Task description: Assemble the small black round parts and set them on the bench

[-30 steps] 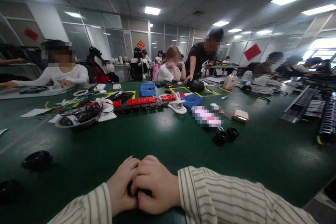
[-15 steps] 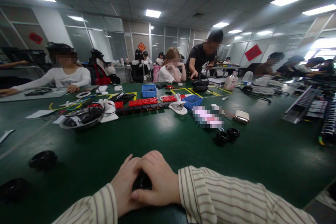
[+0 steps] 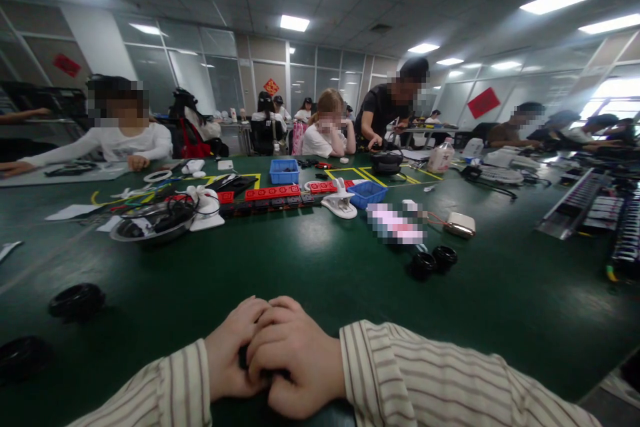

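My left hand (image 3: 233, 350) and my right hand (image 3: 300, 357) are closed together at the near edge of the green table (image 3: 320, 280). Between them is a glossy black round part (image 3: 243, 356), mostly hidden by the fingers. The right hand's fingers lie over the top of it and overlap the left hand. Two similar black ring-shaped parts, one farther off (image 3: 77, 301) and one nearer (image 3: 23, 359), lie on the table to the left. Another pair, a black ring (image 3: 423, 265) and its neighbour (image 3: 445, 256), rests ahead on the right.
Across the table's middle lie a metal bowl of black items (image 3: 150, 233), a white clip stand (image 3: 340, 203), red-topped strips (image 3: 273, 193), and blue bins, one farther (image 3: 284, 172) and one nearer (image 3: 369, 193). A power bank (image 3: 460, 224) sits right. Several people work beyond.
The right hand's fingers have curled down over the black part, covering more of it. Its thumb has tucked in, and the left hand has shifted slightly left.
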A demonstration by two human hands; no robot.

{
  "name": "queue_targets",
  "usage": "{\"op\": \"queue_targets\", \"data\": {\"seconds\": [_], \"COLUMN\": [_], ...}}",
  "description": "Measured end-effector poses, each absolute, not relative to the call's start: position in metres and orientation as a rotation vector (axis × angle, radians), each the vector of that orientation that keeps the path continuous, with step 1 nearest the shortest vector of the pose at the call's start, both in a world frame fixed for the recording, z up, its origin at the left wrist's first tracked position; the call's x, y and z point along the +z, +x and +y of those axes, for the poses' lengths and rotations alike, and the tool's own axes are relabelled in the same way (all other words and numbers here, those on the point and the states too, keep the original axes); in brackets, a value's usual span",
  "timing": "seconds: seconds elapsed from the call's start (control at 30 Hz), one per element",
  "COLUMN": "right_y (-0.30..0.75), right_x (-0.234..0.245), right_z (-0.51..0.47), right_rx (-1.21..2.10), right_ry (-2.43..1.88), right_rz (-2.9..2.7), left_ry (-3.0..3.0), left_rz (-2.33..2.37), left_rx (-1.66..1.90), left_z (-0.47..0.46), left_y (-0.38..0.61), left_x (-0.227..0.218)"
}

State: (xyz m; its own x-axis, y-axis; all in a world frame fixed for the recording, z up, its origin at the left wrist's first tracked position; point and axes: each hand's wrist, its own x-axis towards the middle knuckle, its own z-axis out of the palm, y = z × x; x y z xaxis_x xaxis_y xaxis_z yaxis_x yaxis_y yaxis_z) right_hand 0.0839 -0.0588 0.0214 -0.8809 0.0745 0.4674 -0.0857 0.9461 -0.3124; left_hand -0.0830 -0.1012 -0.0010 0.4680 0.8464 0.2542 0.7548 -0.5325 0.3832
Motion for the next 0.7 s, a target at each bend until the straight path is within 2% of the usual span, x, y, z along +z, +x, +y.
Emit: {"op": "queue_targets", "data": {"seconds": [0.17, 0.47, 0.7], "right_y": [0.085, 0.083, 0.083], "right_x": [0.021, 0.018, 0.023], "right_z": [-0.058, -0.058, -0.059], "right_rx": [0.450, 0.339, 0.373], "right_ry": [0.030, -0.503, -0.285], "right_rz": [-2.475, -2.449, -2.529], "left_ry": [2.524, 2.424, 2.427], "left_rz": [1.410, 1.614, 1.529], "left_rx": [0.662, 0.623, 0.588], "left_z": [-0.105, -0.110, -0.107], "left_y": [-0.086, -0.076, -0.076], "left_x": [-0.010, 0.002, 0.004]}}
